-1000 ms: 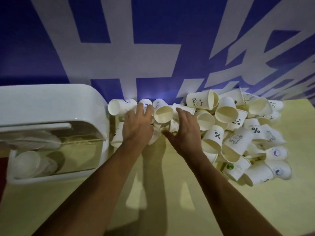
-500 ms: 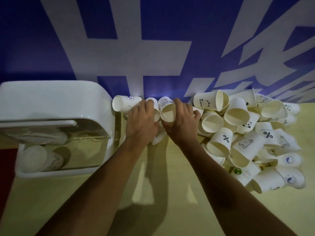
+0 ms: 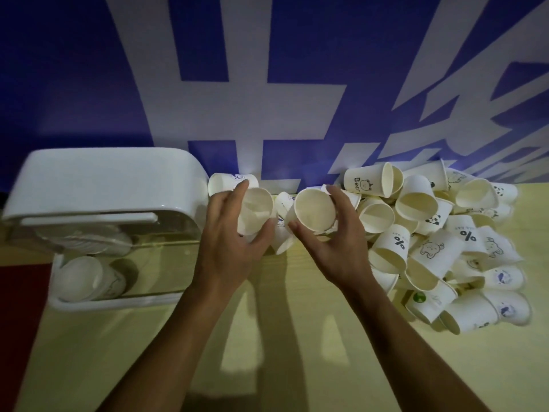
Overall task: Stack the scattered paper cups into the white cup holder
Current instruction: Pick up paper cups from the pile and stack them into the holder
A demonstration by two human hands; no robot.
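Note:
My left hand (image 3: 230,251) grips a white paper cup (image 3: 255,209), its mouth turned toward me. My right hand (image 3: 335,248) holds a second paper cup (image 3: 315,211) the same way, just right of the first; the two cups are a small gap apart. Both are lifted slightly above a few loose cups (image 3: 282,203) by the wall. The white cup holder (image 3: 98,176) stands at the left, and cups (image 3: 86,278) lie on their sides inside it behind its clear front. A big pile of scattered cups (image 3: 439,242) covers the right of the table.
The pale yellow table (image 3: 267,352) runs up to a blue wall with large white lettering (image 3: 297,108). One cup (image 3: 228,182) lies on its side between the holder and my left hand. A dark red area (image 3: 20,292) shows at the left edge.
Both hands closed on one cup each and drew them back from the wall, tilting the mouths toward me. The view shifted slightly.

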